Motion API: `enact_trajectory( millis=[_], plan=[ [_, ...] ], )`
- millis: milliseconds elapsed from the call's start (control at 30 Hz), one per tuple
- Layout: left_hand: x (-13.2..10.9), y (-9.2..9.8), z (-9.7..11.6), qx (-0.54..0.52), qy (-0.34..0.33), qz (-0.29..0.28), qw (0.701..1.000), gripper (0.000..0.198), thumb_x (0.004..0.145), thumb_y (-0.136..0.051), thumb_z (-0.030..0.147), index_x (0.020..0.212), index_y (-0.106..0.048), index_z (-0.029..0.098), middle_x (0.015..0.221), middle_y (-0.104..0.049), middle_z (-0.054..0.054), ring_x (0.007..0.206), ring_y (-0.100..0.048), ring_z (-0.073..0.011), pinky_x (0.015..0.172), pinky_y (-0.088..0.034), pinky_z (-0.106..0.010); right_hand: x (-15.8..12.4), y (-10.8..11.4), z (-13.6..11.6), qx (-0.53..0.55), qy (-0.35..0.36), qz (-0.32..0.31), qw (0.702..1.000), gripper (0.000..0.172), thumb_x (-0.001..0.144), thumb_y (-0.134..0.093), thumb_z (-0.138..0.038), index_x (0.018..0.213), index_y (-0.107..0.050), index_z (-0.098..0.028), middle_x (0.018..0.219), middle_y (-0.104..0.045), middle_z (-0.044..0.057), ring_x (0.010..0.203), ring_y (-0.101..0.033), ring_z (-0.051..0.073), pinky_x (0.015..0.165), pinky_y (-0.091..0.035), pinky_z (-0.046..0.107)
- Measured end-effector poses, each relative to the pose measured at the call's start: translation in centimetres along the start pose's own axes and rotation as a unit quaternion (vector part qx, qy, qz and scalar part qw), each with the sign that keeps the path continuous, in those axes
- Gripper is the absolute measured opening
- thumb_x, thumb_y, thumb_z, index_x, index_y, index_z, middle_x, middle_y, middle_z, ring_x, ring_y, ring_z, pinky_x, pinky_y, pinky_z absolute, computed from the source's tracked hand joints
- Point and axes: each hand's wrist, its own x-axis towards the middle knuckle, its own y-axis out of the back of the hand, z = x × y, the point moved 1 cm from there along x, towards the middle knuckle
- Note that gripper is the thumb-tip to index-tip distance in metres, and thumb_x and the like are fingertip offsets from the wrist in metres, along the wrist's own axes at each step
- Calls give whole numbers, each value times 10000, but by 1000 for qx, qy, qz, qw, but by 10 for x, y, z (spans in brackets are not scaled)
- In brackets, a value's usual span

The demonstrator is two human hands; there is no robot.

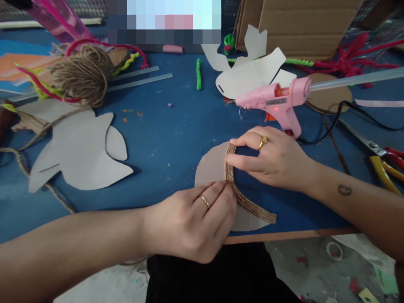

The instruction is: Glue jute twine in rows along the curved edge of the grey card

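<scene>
A grey cardboard cut-out (210,168) lies near the table's front edge, with rows of jute twine (244,202) laid along its curved right border. My left hand (192,223) rests on its lower part, fingers pressed together on the twine. My right hand (271,158) is above it, fingertips pressing the upper end of the twine band against the card. A ring sits on each hand. A pink glue gun (274,101) with its light on stands just behind my right hand.
A ball of jute twine (83,73) and coloured pipe cleaners (198,73) lie at the back left. Larger card shapes (78,151) lie left and behind (249,71). Scissors (383,158) and a black cable (337,113) are right. A cardboard box (303,25) stands behind.
</scene>
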Motion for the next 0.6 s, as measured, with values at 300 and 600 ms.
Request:
enact_trajectory(
  millis=[300, 600],
  plan=[
    [0, 2, -1, 5, 1, 10, 1000, 231, 858, -443, 73, 940, -652, 18, 914, -722, -145, 848, -707, -247, 715, -629, -308, -4, 5, -2, 8, 23, -19, 1000, 406, 823, -465, -106, 1134, -542, -353, 1166, -480, 102, 1002, -485, 240, 851, -417, 431],
    [1, -1, -1, 9, -13, 19, 1000, 191, 833, -509, 92, 918, -659, 12, 887, -726, -145, 809, -713, -256, 689, -633, -303, -6, 4, -3, 29, 19, -20, 999, 421, 826, -471, -103, 1122, -569, -386, 1191, -452, 86, 1051, -434, 232, 871, -406, 448]
  ],
)
